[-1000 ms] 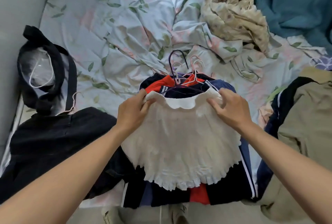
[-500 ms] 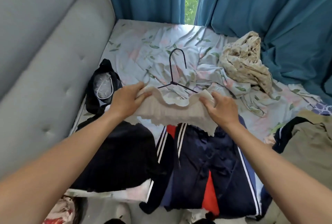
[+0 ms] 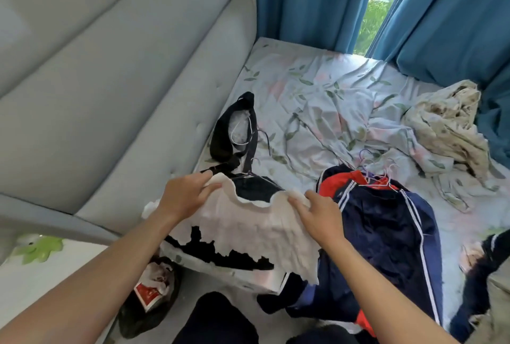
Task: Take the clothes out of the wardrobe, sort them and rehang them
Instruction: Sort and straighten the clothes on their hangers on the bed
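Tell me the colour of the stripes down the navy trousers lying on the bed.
White stripes on the navy trousers; the head view shows them.

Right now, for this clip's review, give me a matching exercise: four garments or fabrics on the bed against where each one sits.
Things:
1. white ruffled garment
2. navy striped track clothes
3. cream crumpled fabric
4. black garment

Places:
A. far right of the bed, by the blue curtain
B. against the grey padded headboard
C. held by left hand and right hand
D. on hangers, right of the hands

Pairs: 1-C, 2-D, 3-A, 4-B
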The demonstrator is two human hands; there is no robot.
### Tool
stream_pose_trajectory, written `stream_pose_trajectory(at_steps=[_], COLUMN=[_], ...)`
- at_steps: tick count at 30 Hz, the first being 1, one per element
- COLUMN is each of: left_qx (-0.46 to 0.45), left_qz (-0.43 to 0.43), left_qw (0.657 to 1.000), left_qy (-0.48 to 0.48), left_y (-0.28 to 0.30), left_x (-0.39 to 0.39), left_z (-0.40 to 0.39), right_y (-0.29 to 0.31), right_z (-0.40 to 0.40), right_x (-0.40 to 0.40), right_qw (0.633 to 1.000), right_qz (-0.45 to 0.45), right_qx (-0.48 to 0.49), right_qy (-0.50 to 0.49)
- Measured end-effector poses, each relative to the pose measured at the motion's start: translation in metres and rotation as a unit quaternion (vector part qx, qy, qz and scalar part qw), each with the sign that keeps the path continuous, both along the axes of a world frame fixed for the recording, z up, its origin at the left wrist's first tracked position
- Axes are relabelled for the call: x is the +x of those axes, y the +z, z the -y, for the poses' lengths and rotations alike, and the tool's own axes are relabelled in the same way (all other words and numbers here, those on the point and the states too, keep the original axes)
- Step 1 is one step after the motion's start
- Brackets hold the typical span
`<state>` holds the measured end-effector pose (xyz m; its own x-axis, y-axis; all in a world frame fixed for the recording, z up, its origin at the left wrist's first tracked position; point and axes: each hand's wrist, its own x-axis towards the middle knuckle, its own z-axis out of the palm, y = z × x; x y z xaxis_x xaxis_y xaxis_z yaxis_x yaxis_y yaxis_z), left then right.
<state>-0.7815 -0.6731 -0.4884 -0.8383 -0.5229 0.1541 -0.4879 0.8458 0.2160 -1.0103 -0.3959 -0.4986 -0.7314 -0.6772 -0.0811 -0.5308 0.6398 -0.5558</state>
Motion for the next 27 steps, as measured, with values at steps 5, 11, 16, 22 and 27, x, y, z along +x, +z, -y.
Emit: stream_pose_trajectory(at_steps=[5, 11, 16, 22, 27], left_qx=[0.011, 0.087, 0.035, 0.051, 0.077], left_qz=[0.036, 0.082, 0.122, 0.185, 0.172], left_qw=[0.999, 0.993, 0.992, 0.978, 0.981], left_qy=[0.004, 0.015, 0.011, 0.084, 0.046], left_y=[-0.039, -0.138, -0.258, -0.321, -0.300], left_x=[0.021, -0.018, -0.065, -0.079, -0.104], left_z=[0.033, 0.068, 0.099, 0.062, 0.012], right_y=[-0.039, -0.137, -0.245, -0.318, -0.305], right_z=[0.031, 0.072, 0.103, 0.111, 0.065], right_x=[0.029, 0.010, -0.027, -0.052, -0.068], right_qw=[0.998, 0.994, 0.991, 0.991, 0.993], right_qz=[0.041, 0.068, 0.074, 0.035, 0.018], right_qx=[0.035, 0.080, 0.102, 0.128, 0.110], right_qy=[-0.018, -0.038, -0.040, 0.015, 0.024])
